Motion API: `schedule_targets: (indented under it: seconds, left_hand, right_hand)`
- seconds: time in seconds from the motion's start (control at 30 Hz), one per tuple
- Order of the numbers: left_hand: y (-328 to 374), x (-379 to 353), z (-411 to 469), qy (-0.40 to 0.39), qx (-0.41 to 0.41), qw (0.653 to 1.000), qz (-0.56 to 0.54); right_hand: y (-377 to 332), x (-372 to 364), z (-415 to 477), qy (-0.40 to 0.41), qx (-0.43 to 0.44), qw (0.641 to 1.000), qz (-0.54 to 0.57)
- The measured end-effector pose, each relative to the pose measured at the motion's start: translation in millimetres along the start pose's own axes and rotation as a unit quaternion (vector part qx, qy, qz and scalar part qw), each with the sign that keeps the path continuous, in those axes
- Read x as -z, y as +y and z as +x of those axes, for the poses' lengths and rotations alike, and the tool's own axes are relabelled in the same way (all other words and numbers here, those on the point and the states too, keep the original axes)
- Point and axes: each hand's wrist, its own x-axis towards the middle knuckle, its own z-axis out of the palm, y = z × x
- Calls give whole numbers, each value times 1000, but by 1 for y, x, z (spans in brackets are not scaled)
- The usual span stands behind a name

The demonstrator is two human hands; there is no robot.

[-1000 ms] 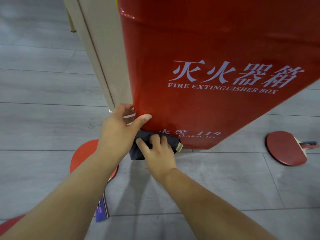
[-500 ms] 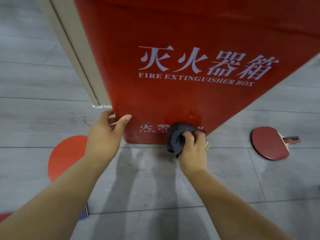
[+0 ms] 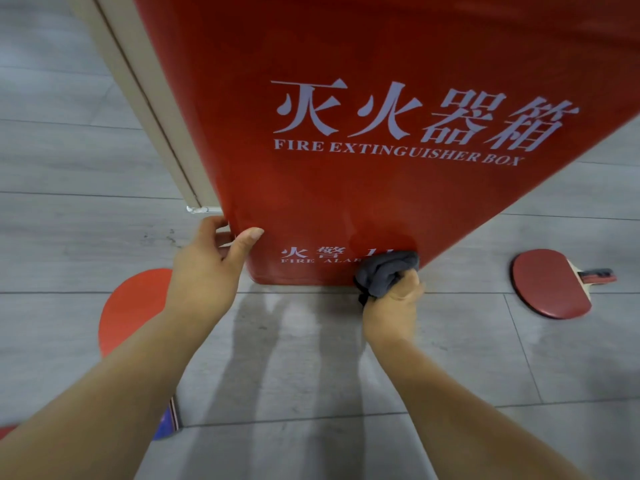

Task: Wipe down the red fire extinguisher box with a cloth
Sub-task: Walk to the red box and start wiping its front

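Observation:
A tall red fire extinguisher box (image 3: 363, 195) with white lettering stands on the grey floor and fills the upper middle of the view. My left hand (image 3: 207, 268) grips its lower left corner, thumb on the front face and fingers round the side edge. My right hand (image 3: 393, 306) clutches a bunched dark grey cloth (image 3: 384, 273) and presses it against the bottom right of the front face, over part of the small white lettering.
A beige wall panel (image 3: 152, 98) stands right behind the box's left side. One red table tennis bat (image 3: 554, 284) lies on the floor at the right, another red bat (image 3: 131, 310) at the left under my left forearm. Grey floor tiles (image 3: 311, 375) spread in front.
My right hand has slid the cloth along the box's bottom edge from the left corner to the right side, bunching it up. My left hand keeps its grip on the left corner.

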Motion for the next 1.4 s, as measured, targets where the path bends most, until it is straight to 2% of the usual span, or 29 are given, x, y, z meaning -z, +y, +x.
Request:
schedule_targets:
  seconds: [0.03, 0.07, 0.13, 0.17, 0.23, 0.4, 0.47, 0.53, 0.63, 0.73, 0.93, 1.1, 1.17, 1.27, 1.4]
  left_hand:
    - [0, 1, 1, -4, 2, 1000, -1]
    - [-1, 2, 3, -9, 4, 1000, -2]
    - [-3, 4, 5, -17, 8, 1000, -5]
    - [-4, 6, 6, -21, 10, 1000, -9]
    - [-5, 7, 8, -26, 13, 999, -13]
    - [-7, 7, 9, -30, 7, 999, -26]
    - [-8, 7, 9, -35, 8, 999, -31]
    - [-8, 6, 9, -39, 9, 999, -38]
    - [-9, 5, 8, -37, 9, 998, -49]
    - [-10, 5, 7, -35, 8, 998, -59]
    - [-11, 1, 2, -15, 1, 998, -65]
    - [-10, -7, 0, 7, -19, 998, -55]
    - [-8, -10, -3, 15, -26, 998, -48]
    - [-7, -15, -5, 25, -33, 998, -51]
    - [-7, -18, -8, 28, -40, 997, -52]
  right_hand:
    - [-3, -11, 0, 11, -6, 999, 40]
    - [-14, -10, -3, 21, 21, 999, 29]
    - [-41, -14, -15, -38, 21, 997, 70]
    - [-53, -17, -21, -76, -19, 992, 97]
    - [-74, -20, -34, -95, -17, 990, 107]
    - [-111, -36, -50, -202, 86, 973, 73]
    - [-118, -36, -53, -213, 128, 967, 60]
    - [-120, -39, -54, -241, 173, 955, -2]
    - [-121, -48, -57, -180, 257, 946, -76]
    - [-112, -56, -57, -145, 287, 939, -122]
    - [-65, -37, -37, -162, 257, 938, -165]
    - [-20, -11, -11, -211, 133, 960, -126]
    - [2, -4, -4, -236, 126, 951, -152]
    - [21, 10, 3, -221, 139, 951, -166]
    - [32, 22, 7, -216, 104, 957, -164]
